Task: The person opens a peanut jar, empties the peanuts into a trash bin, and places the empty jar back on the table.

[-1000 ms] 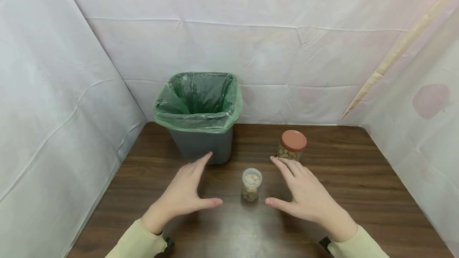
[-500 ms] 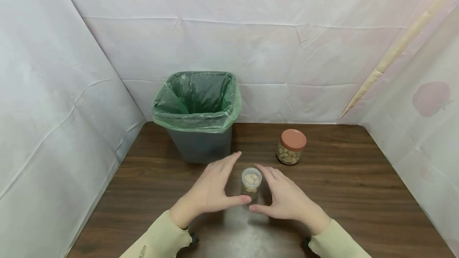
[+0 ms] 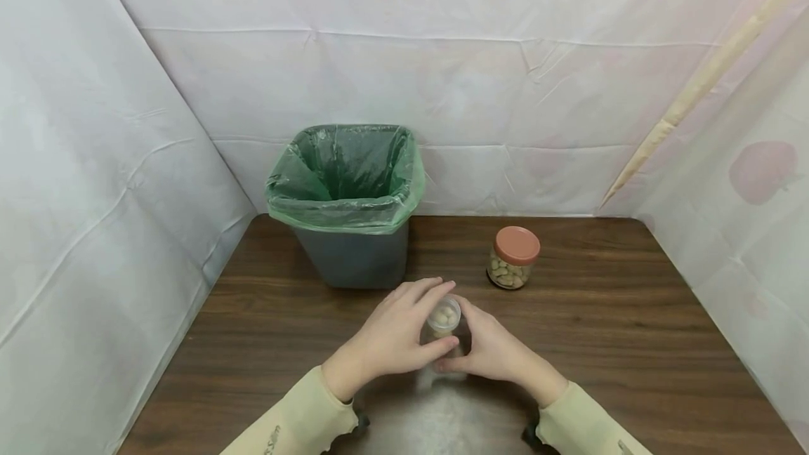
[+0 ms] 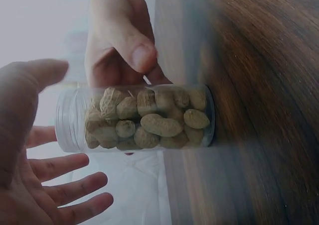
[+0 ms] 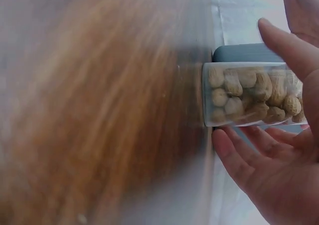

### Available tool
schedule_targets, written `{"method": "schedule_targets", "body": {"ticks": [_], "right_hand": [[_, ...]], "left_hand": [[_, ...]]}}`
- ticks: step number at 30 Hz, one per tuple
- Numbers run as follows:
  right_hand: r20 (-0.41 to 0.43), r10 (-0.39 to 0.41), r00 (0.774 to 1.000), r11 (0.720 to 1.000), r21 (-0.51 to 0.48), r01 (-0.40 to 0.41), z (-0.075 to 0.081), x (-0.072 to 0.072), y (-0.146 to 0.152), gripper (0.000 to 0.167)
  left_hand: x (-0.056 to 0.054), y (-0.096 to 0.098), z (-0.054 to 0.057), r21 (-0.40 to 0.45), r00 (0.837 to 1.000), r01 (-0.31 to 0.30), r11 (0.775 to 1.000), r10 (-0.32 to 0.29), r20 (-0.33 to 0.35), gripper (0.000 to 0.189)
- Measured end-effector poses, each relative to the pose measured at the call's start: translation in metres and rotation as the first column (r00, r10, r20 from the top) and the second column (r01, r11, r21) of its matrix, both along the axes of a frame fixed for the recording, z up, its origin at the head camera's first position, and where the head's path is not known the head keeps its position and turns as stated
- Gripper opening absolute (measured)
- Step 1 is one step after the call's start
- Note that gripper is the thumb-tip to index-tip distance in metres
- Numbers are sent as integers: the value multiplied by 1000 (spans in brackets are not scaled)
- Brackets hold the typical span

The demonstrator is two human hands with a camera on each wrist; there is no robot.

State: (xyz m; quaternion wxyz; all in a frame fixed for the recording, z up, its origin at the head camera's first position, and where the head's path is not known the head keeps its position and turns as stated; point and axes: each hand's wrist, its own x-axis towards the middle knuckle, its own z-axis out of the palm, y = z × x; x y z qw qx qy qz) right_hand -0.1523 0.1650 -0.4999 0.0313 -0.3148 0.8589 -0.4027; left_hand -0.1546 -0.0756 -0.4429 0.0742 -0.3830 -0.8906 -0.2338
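Note:
A clear jar of unshelled peanuts (image 3: 445, 316) with a clear lid stands upright on the wooden table, between both hands. My left hand (image 3: 395, 332) is around its upper part, with thumb and fingers spread; in the left wrist view they stand apart from the jar's lid end (image 4: 70, 120). My right hand (image 3: 496, 350) curves around the lower right side. In the right wrist view, its thumb is clear of the jar wall, while the fingertips (image 5: 224, 141) are close to the opposite side; whether they touch is hard to tell.
Behind the hands on the left stands a grey bin (image 3: 363, 258) lined with a green plastic bag (image 3: 341, 213). A second jar with a reddish lid (image 3: 517, 244) and tan nuts sits to the right. Pale cloth walls (image 3: 442, 90) enclose the dark wooden table (image 3: 619, 328).
Both hands have moved inward from either side to surround the peanut jar. The left hand has come over nearer its lid. Both jars and the bin have stayed in place.

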Motion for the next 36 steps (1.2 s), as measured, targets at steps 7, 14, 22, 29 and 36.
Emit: {"method": "schedule_targets", "body": {"ticks": [7, 14, 22, 29, 36], "right_hand": [[51, 32, 998, 997, -75, -28, -5, -3, 1, 73], [-30, -25, 999, 997, -72, 23, -1, -3, 4, 62], [-67, -102, 992, 983, -157, 91, 28, -3, 11, 60], [-107, -129, 986, 982, -151, 112, 50, -9, 17, 58], [-116, -77, 990, 989, -136, 61, 59, -18, 21, 57]], "left_hand": [[-2, 5, -2, -32, 1000, 12, 999, -13, -14, 63], [0, 6, 2, 9, 999, 30, 1000, -30, -18, 59], [1, -2, 26, 241, 997, 30, 970, -45, 59, 62], [-5, -3, 31, 359, 997, 39, 933, -58, 43, 57], [-16, -4, 27, 417, 995, 43, 908, -78, 67, 56]]}}
